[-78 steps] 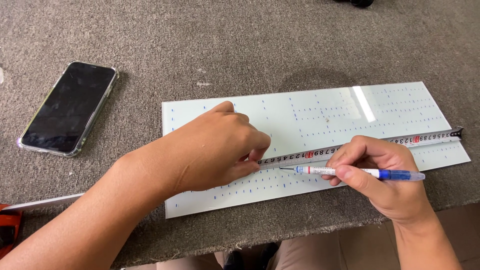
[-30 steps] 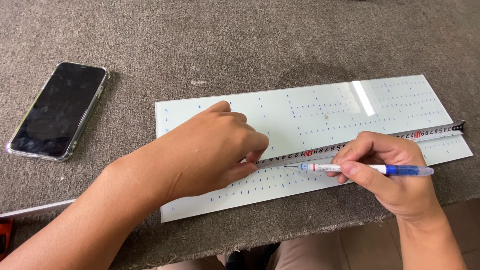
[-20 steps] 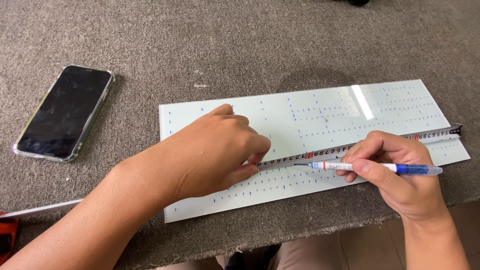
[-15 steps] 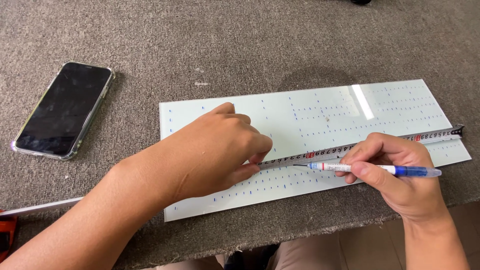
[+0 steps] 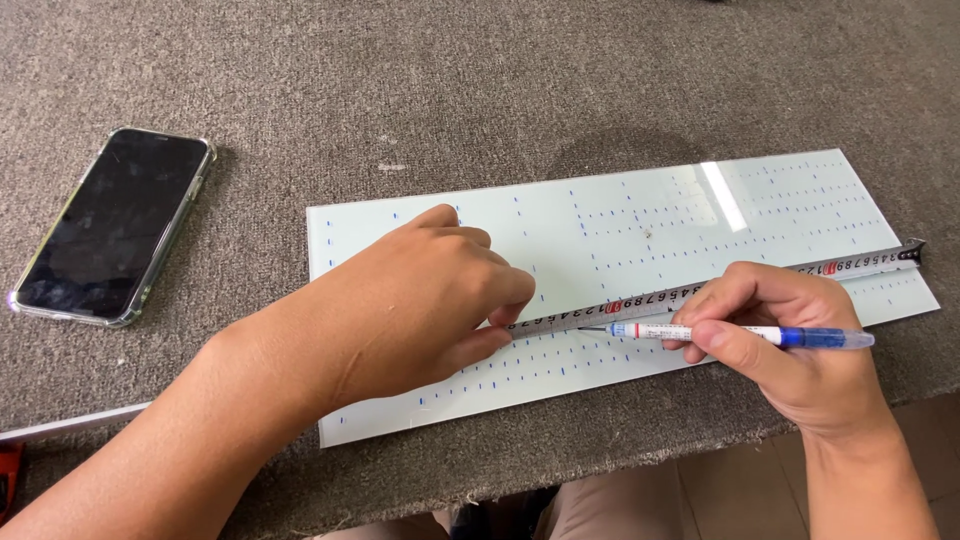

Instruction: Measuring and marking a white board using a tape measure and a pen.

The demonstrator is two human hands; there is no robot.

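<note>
With the left hand (image 5: 400, 310) pinching the tape measure (image 5: 700, 290) flat on the pale glass panel (image 5: 600, 215) at frame centre and the right hand (image 5: 790, 345) closed on a blue pen (image 5: 740, 335) — the tape could skid on that slick surface and throw the mark off.

We are observing the left hand (image 5: 420, 300) pressing a tape measure (image 5: 700, 290) flat across a pale glass panel (image 5: 600, 215) dotted with small blue marks. The right hand (image 5: 790, 340) is gripping a blue pen (image 5: 740, 334), its tip resting just below the tape. A dark phone (image 5: 115, 225) is lying well apart on grey carpeted surface (image 5: 400, 80).
</note>
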